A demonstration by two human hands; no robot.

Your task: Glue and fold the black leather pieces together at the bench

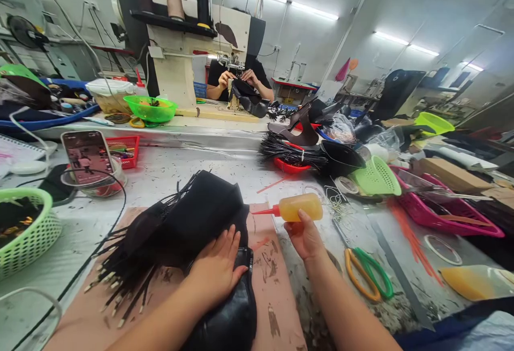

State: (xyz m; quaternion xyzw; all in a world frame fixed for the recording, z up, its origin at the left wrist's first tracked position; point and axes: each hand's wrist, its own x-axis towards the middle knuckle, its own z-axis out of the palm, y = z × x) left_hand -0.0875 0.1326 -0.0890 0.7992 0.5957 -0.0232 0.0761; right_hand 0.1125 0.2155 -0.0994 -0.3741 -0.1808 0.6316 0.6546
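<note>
My left hand lies flat, fingers stretched out, on a black leather piece with a bundle of thin black straps fanning out at its left. Below it rests a glossy black leather part, partly hidden by my left wrist. My right hand grips a squeeze bottle of yellowish liquid. The bottle lies level in the air, its red nozzle pointing left toward the leather's right edge, apart from it. Under the leather is a stained pinkish-tan board.
Orange-and-green-handled scissors lie to the right, near a magenta basket and another yellow-filled bottle. At left are a propped phone and a green basket. Opposite, a person works at a sewing machine.
</note>
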